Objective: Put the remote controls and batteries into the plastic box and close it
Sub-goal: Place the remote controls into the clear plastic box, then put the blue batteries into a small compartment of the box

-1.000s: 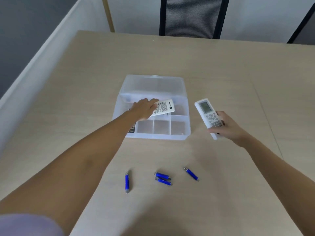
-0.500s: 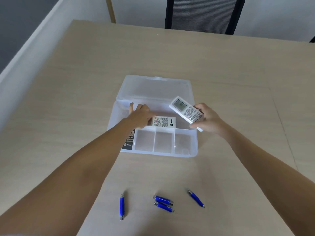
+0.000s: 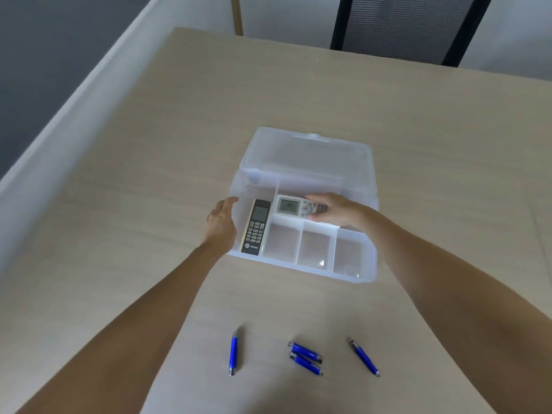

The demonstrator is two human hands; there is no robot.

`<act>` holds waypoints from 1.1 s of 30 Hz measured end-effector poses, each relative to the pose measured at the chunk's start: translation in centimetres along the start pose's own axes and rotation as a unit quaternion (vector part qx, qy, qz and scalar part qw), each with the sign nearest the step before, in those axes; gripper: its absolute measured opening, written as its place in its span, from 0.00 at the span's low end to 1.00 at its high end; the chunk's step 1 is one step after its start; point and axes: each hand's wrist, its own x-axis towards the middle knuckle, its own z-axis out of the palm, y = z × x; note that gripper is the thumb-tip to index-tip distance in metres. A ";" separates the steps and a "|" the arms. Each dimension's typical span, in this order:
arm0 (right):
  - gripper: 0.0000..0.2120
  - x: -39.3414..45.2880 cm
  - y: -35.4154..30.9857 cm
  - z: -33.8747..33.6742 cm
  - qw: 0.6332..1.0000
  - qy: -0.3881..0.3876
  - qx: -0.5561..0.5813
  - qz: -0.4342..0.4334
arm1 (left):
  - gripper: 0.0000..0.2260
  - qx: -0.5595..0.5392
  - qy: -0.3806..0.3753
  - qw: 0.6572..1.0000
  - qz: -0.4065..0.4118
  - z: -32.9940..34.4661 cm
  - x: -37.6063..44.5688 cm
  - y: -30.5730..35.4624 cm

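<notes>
Two hands | right grips white remote in box | left open, empty

Surface — pale beige with a faint horizontal wood grain; plastic box and its open lid — translucent, milky white; remote in the left compartment — black face with a champagne-gold border, grey display, pale keys and white lettering at the near end. Remote in the rear compartment — white casing, grey-green display, grey keys; four batteries — bright blue with silver-grey ends. Chair back — dark grey mesh with fine horizontal ribbing in a black frame; partition — white rim with a dark grey panel beyond.
</notes>
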 end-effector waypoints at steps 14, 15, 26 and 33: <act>0.06 -14.2 2.7 10.5 0.916 0.346 -0.044 -0.198 | 0.17 -0.065 0.120 0.991 -0.010 -1.2 -11.7 0.4; 0.05 -15.7 4.3 12.2 0.923 0.337 -0.055 -0.177 | 0.18 -0.058 0.081 0.995 -0.031 -0.6 -14.1 -0.1; 0.21 -20.1 11.2 20.1 0.975 0.177 -0.066 0.115 | 0.18 0.201 -0.176 0.963 -0.039 1.8 -25.8 -3.3; 0.03 -19.4 8.2 20.1 0.990 0.124 -0.068 0.028 | 0.05 0.031 -0.212 0.977 0.007 0.3 -25.7 -2.6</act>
